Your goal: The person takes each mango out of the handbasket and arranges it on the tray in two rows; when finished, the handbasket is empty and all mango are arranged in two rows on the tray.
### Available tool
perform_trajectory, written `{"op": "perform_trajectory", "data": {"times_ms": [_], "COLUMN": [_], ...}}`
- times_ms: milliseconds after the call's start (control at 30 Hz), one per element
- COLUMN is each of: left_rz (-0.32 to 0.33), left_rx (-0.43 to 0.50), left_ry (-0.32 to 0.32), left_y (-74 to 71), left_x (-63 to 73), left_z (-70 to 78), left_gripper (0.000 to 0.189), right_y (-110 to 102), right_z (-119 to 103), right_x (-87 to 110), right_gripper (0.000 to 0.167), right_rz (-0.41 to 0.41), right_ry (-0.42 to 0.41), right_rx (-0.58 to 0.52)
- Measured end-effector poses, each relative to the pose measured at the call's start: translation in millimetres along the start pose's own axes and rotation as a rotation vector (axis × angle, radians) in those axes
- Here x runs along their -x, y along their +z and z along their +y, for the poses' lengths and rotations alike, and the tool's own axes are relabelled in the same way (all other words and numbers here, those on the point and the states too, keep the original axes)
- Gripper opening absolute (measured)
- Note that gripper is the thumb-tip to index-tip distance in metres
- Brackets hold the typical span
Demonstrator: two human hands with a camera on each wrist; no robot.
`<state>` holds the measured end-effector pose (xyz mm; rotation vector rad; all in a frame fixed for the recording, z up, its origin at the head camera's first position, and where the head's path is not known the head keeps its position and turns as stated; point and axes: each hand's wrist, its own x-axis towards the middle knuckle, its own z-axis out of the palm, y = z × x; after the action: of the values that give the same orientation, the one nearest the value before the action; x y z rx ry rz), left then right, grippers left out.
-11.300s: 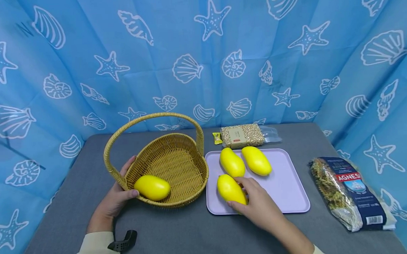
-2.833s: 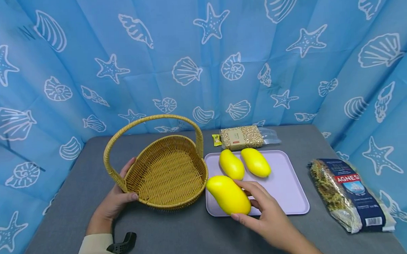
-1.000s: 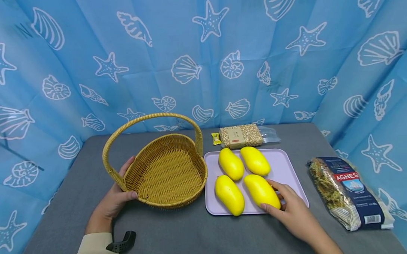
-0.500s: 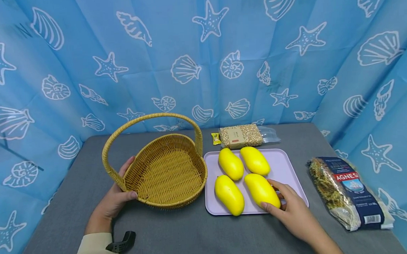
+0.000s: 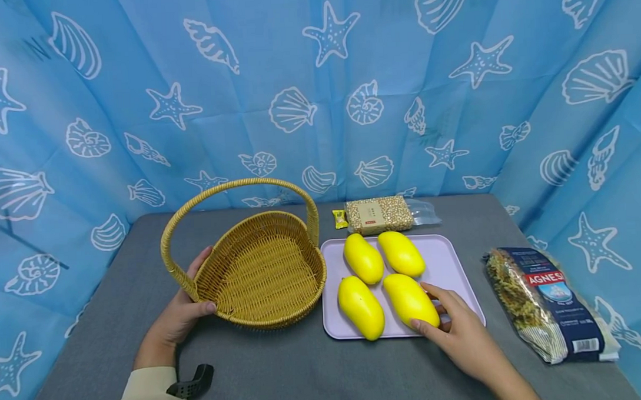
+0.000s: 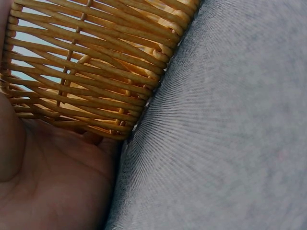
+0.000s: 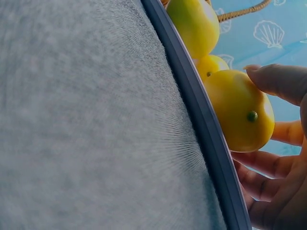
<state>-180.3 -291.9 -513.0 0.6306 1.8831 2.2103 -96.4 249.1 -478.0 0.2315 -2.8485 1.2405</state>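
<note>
My left hand [image 5: 178,320] grips the left side of a wicker basket [image 5: 270,278], thumb over the rim and fingers behind the wall. The left wrist view shows its woven wall [image 6: 96,67] against the palm. Several yellow mangoes lie on a lilac tray [image 5: 456,277]. My right hand [image 5: 460,330] holds the front right mango [image 5: 410,301] between thumb and fingers. In the right wrist view the thumb lies on that mango's top [image 7: 237,108], with fingers on its far side. Beside it is the front left mango [image 5: 361,307]; two more [image 5: 364,258] lie behind.
Behind the tray lie a clear pack of pale grains or beans [image 5: 379,214] and a small yellow wrapped candy [image 5: 340,219]. A pasta bag [image 5: 549,301] lies right of the tray. A blue shell-print curtain [image 5: 317,94] hangs around the grey table [image 5: 284,372].
Earliest, one mango lay in the basket and my right hand held another on the tray. The basket's mango is now on the tray, front right. Lately that mango has shifted slightly left.
</note>
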Motion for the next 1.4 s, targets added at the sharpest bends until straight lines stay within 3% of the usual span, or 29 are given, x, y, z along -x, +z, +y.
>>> {"op": "perform_trajectory", "data": {"times_ms": [267,700,1067,1167,1400], "left_rz": [0.013,0.008,0.023,0.059,0.229], "left_rx": [-0.011,-0.008,-0.031,-0.084,-0.293], "left_ry": [-0.024,-0.002,0.000,-0.018,-0.037], "left_y": [-1.3,-2.0,-1.3,1.4,9.5], "left_x": [0.6,0.7,1.6,3.3,6.7], "left_z": [-0.4,-1.7,-2.6,2.0,18.8], "left_gripper": [0.114,0.114,0.110,0.103,0.070], "right_y": [0.0,-2.2,-6.4,-8.6,-19.6], "right_z": [0.5,-2.0,-1.7,-3.0,-12.8], "right_x": [0.9,0.6,1.4,2.1,-0.1], "right_gripper": [0.070,0.071,0.067,0.064,0.061], "right_rz": [0.008,-0.013,0.020,0.052,0.117], "right_ry": [-0.012,0.012,0.004,-0.051,-0.161], "right_rx": [-0.005,-0.022,-0.009,0.016,0.068]}}
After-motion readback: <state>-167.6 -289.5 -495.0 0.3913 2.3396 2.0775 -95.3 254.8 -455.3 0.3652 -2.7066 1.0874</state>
